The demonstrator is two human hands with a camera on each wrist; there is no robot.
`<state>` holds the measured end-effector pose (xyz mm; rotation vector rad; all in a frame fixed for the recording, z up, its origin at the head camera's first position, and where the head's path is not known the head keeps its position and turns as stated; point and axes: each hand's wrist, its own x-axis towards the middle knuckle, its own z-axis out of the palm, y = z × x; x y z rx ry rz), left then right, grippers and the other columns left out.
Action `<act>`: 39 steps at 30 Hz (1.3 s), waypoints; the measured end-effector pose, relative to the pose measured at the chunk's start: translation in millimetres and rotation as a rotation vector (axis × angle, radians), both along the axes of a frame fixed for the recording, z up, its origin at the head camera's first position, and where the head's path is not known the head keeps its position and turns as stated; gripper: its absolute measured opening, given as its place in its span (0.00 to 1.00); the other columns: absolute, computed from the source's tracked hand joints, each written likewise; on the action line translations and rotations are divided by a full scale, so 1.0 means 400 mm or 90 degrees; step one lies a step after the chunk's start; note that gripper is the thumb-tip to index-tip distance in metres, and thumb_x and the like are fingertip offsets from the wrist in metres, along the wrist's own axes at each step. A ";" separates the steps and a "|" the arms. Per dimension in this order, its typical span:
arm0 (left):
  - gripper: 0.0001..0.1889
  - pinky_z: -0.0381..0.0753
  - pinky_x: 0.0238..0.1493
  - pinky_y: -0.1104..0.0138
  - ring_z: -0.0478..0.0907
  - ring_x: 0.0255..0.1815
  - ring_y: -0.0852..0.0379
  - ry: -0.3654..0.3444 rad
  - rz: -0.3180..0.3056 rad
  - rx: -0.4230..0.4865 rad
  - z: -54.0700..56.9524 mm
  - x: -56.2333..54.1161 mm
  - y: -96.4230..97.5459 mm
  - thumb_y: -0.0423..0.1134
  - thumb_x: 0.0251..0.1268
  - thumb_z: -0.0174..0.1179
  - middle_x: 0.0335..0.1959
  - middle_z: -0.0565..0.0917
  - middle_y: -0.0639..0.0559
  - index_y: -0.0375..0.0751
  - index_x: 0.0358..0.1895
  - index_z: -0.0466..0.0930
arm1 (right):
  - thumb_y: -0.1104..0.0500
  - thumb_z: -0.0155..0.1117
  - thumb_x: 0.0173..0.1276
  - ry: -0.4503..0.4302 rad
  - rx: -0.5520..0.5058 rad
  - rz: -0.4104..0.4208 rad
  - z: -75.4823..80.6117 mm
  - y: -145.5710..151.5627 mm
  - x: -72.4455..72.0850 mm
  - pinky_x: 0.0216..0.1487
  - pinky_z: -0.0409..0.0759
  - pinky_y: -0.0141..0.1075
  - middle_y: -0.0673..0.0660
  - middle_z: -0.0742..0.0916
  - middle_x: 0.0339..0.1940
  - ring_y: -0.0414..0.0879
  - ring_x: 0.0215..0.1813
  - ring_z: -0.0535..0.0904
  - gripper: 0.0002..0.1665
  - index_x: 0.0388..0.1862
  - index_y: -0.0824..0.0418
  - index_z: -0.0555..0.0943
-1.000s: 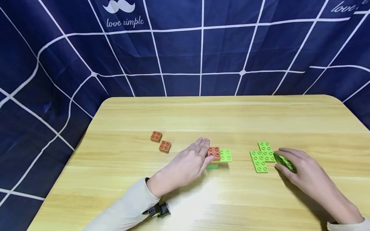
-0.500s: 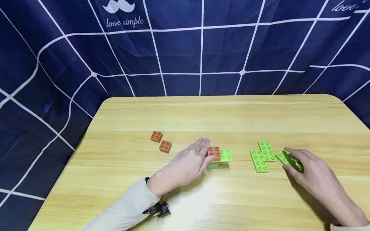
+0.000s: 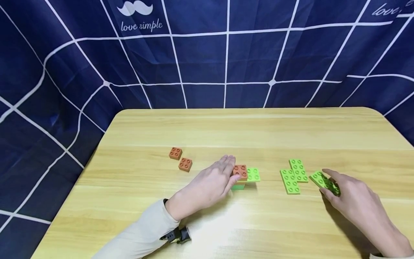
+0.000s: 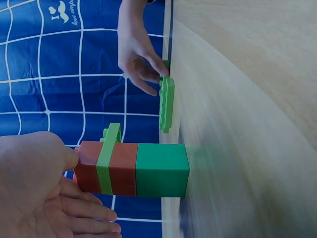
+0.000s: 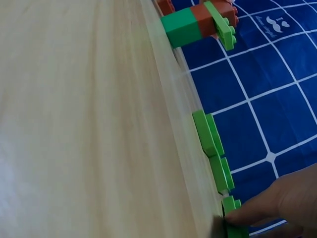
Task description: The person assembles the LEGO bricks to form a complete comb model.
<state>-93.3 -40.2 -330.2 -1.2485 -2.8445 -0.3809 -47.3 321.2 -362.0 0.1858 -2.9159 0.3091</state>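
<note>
My left hand (image 3: 207, 183) rests against a small upright stack in the head view, its thumb and fingers about the top red brick (image 3: 240, 172). From the table up, the left wrist view shows a dark green block (image 4: 162, 170), a red brick (image 4: 123, 169), a light green plate (image 4: 108, 158) jutting sideways, and the top red brick. My right hand (image 3: 359, 201) is at a loose light green plate (image 3: 318, 177) lying on the table. Its thumb and index finger are spread at the plate's two edges, and the hand shades its right part.
Two flat light green plates (image 3: 290, 181) lie side by side, offset, just left of the right hand. Two loose red bricks (image 3: 185, 164) stand left of the stack. A blue curtain (image 3: 200, 61) with white lines hangs behind the wooden table (image 3: 252, 133).
The right hand has drawn the loose green plate a little to the right, away from the other two plates, then shifted slightly further right along it. The left hand and stack have kept still.
</note>
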 end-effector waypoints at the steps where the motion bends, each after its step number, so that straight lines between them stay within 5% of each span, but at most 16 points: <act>1: 0.31 0.60 0.73 0.59 0.61 0.71 0.41 0.000 0.000 -0.001 -0.001 0.000 0.000 0.49 0.80 0.30 0.69 0.64 0.31 0.24 0.69 0.58 | 0.65 0.75 0.48 0.003 0.000 0.006 0.001 -0.003 0.000 0.16 0.72 0.59 0.77 0.82 0.42 0.74 0.38 0.78 0.33 0.54 0.69 0.75; 10: 0.32 0.60 0.72 0.59 0.61 0.71 0.42 0.001 0.000 -0.003 -0.002 0.002 0.000 0.50 0.80 0.30 0.69 0.65 0.31 0.24 0.69 0.58 | 0.68 0.73 0.48 0.051 -0.009 0.048 0.009 -0.034 -0.010 0.32 0.75 0.67 0.76 0.82 0.44 0.74 0.43 0.77 0.31 0.54 0.69 0.76; 25: 0.31 0.60 0.72 0.60 0.61 0.71 0.42 0.002 0.001 0.003 -0.002 0.001 0.000 0.49 0.80 0.31 0.69 0.65 0.31 0.24 0.69 0.58 | 0.70 0.71 0.44 0.154 -0.015 0.121 0.041 -0.101 -0.030 0.32 0.79 0.63 0.70 0.84 0.40 0.67 0.40 0.80 0.32 0.53 0.69 0.77; 39: 0.31 0.60 0.72 0.60 0.61 0.72 0.43 0.004 0.003 -0.001 -0.005 -0.004 0.000 0.50 0.80 0.31 0.69 0.64 0.32 0.24 0.70 0.58 | 0.67 0.69 0.49 0.174 -0.035 0.213 0.065 -0.178 -0.055 0.36 0.82 0.58 0.65 0.85 0.42 0.62 0.43 0.81 0.28 0.53 0.69 0.79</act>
